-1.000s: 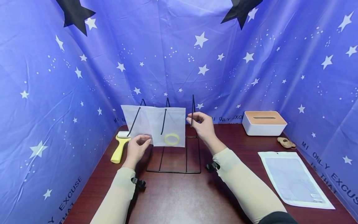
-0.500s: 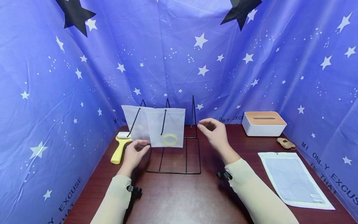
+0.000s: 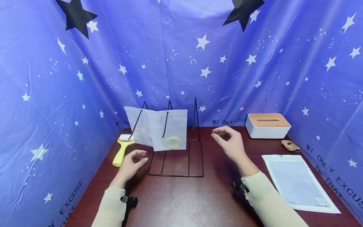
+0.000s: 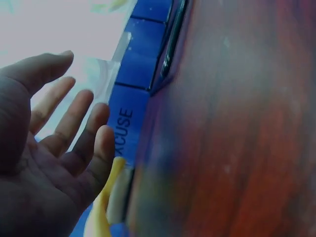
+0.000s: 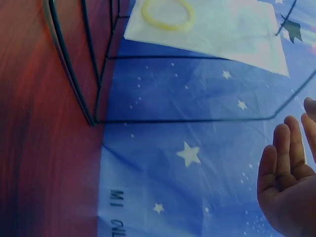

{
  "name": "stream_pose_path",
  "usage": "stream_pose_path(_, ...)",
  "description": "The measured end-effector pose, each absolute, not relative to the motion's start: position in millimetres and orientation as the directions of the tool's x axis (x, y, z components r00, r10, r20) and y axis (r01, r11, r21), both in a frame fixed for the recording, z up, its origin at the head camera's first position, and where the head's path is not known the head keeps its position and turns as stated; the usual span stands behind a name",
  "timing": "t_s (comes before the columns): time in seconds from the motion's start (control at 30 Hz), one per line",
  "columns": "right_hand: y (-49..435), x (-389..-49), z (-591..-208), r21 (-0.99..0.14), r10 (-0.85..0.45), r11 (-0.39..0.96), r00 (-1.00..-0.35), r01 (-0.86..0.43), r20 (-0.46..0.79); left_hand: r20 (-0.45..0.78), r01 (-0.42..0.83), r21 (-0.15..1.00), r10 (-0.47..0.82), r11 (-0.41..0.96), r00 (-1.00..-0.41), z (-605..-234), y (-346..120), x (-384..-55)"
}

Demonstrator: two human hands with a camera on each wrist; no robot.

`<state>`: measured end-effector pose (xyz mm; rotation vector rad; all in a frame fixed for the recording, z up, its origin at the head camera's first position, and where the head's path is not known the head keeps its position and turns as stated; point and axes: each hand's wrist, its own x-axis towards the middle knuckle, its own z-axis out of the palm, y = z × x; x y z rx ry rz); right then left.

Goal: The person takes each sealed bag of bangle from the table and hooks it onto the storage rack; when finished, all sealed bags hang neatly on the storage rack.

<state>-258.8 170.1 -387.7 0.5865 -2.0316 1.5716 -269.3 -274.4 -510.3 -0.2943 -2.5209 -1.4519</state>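
Observation:
Two frosted zip bags hang from the prongs of a black wire rack [image 3: 189, 164]. Through the right bag [image 3: 180, 126] a yellow ring [image 3: 179, 142] shows near the bottom; the left bag [image 3: 147, 124] hangs at an angle, partly behind it, its contents faint. My left hand [image 3: 129, 167] is just below the left bag, holding nothing, its fingers loosely bent in the left wrist view. To the right of the rack, my right hand [image 3: 231, 145] is raised over the table with nothing in it. The rack's bare right prong [image 5: 192, 120] stretches toward it in the right wrist view.
A yellow-handled lint roller [image 3: 120, 153] lies left of the rack. On the right stand a white tissue box [image 3: 267, 130] with a wooden lid, a small tan object [image 3: 290, 145] and a large flat white pouch [image 3: 300, 183]. Star-patterned blue cloth [image 3: 181, 63] walls the table.
My right hand has left the rack's right prong and moved right and toward me. My left hand has drawn down and left, away from the bags, which have swung slightly.

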Motion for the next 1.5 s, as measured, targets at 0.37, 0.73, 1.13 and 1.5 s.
stream_pose_path(0.37,197.6,-251.3,-369.1,-0.747,-0.072,0.226,-0.775,-0.625,0.627,0.243,0.271,0.847,0.12,0.457,-0.963,-524.9,-284.4,-262.0)
stream_pose_path(0.73,251.2,-264.3,-372.3,-0.728,0.0,0.264,-0.755,-0.633,0.656,0.19,0.231,0.822,0.133,0.52,-0.973,-531.7,-277.3,-260.2)
stream_pose_path(1.13,282.6,-261.1,-363.1,-0.713,0.068,0.337,-0.739,-0.615,0.67,0.099,0.169,0.784,0.149,0.598,-0.984,-534.1,-271.7,-259.5)
stream_pose_path(1.5,295.0,-259.4,-358.9,-0.74,0.062,0.222,-0.749,-0.634,0.66,0.144,0.217,0.721,0.164,0.658,-0.976,-536.0,-264.9,-260.3)
